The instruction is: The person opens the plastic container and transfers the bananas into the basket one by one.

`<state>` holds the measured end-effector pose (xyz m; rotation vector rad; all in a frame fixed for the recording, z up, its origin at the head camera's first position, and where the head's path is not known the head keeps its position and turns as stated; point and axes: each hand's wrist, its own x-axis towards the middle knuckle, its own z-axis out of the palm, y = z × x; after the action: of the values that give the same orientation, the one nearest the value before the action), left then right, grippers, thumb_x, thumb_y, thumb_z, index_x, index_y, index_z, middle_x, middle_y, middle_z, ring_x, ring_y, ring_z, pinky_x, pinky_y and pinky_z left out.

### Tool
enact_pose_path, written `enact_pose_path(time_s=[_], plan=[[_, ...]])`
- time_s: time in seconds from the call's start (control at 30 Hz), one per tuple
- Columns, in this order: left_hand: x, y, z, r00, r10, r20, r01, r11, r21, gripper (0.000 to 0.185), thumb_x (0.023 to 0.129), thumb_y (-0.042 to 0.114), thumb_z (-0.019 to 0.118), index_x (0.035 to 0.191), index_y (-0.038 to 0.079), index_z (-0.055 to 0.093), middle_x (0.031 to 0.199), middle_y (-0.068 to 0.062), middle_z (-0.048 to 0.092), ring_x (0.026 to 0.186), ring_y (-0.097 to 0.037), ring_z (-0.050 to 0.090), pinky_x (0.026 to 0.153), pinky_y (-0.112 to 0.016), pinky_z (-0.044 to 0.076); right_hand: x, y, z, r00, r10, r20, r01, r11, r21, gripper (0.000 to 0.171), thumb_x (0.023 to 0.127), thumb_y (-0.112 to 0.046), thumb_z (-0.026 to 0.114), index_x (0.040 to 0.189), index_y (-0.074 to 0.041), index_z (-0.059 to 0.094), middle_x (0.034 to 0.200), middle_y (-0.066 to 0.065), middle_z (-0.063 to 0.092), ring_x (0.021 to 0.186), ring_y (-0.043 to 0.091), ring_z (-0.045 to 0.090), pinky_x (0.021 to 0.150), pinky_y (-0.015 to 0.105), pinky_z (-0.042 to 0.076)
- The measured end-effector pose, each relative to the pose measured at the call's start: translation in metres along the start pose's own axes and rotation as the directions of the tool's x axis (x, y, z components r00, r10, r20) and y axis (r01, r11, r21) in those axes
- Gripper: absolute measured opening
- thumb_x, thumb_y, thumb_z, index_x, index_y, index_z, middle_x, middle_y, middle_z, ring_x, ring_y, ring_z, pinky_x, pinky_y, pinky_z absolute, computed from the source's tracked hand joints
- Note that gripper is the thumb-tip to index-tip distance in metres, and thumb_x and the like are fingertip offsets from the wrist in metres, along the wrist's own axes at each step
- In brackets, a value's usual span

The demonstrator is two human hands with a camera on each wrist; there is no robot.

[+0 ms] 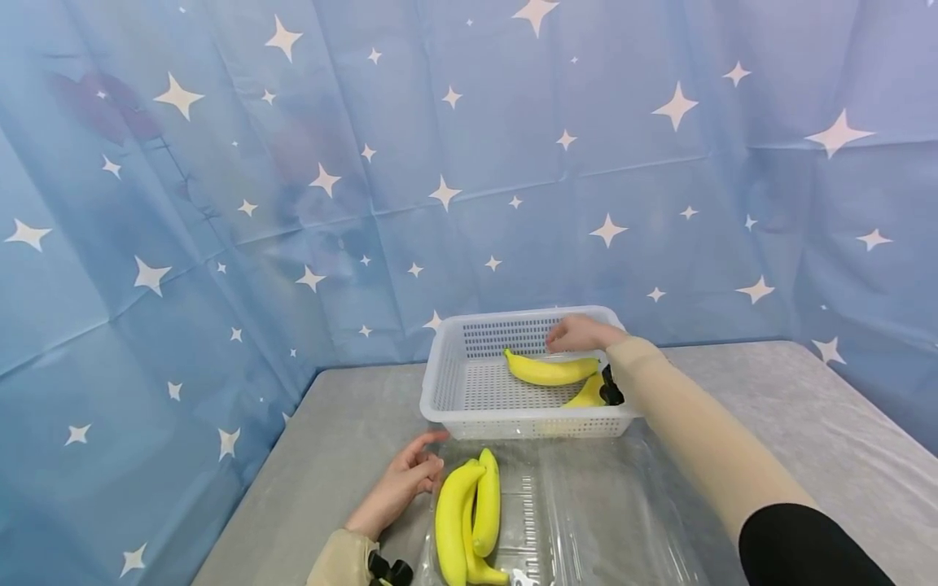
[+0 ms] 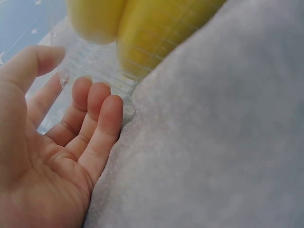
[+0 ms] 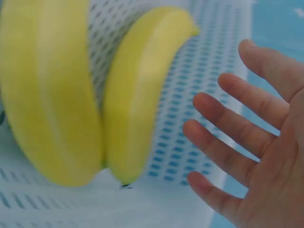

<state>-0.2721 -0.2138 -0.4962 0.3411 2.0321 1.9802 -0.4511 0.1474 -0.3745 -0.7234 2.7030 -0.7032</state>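
My right hand [image 1: 582,334] is over the far right part of a white slotted plastic basket [image 1: 440,358]. In the right wrist view its fingers [image 3: 228,156] are spread and hold nothing, beside two yellow bananas. One banana [image 1: 551,371] lies across the basket; another [image 1: 586,394] is partly hidden by my wrist. Nearer to me, a clear plastic container [image 1: 529,505] has several bananas [image 1: 450,521] in its left part. At its left edge rests my left hand [image 1: 399,482], fingers loosely bent, fingertips against the clear wall in the left wrist view.
Both containers stand on a table with a grey cloth [image 1: 315,472], the basket behind the clear one. A flat clear lid part [image 1: 608,505] spreads to the right. Behind the table hangs a blue curtain [image 1: 513,228] with white stars.
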Motion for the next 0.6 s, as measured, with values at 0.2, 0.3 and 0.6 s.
enact_pose_path(time_s=[0.2,0.3,0.6], plan=[[0.0,0.0,0.0,1.0,-0.002,-0.004,0.002,1.0,0.006,0.049,0.098,0.014,0.057,0.143,0.006,0.041,0.082,-0.005,0.058,0.068,-0.013,0.058,0.066,-0.029,0.053,-0.012,-0.02,-0.013,0.992,-0.121,-0.044,0.122,0.992,0.026,0.037,0.095,-0.024,0.061,0.124,-0.003,0.064,0.123,0.014,0.063,0.114,0.033,0.057,0.094,0.05,0.046],[0.0,0.001,0.001,1.0,-0.001,-0.004,0.001,1.0,0.011,0.049,0.098,0.013,0.057,0.143,0.006,0.041,0.081,-0.005,0.058,0.067,-0.013,0.057,0.065,-0.029,0.052,-0.022,-0.03,-0.016,0.986,-0.153,-0.061,0.156,0.986,0.058,0.035,0.094,-0.025,0.062,0.123,-0.006,0.065,0.122,0.011,0.064,0.113,0.031,0.058,0.093,0.048,0.047],[-0.003,0.003,0.003,1.0,-0.007,0.001,0.007,1.0,0.012,0.051,0.098,0.013,0.057,0.144,0.005,0.039,0.08,-0.004,0.057,0.068,-0.013,0.056,0.067,-0.028,0.052,-0.05,-0.058,0.0,0.959,-0.268,-0.088,0.271,0.962,0.02,0.032,0.093,-0.025,0.064,0.122,-0.01,0.066,0.108,0.002,0.067,0.101,0.022,0.062,0.087,0.043,0.05]])
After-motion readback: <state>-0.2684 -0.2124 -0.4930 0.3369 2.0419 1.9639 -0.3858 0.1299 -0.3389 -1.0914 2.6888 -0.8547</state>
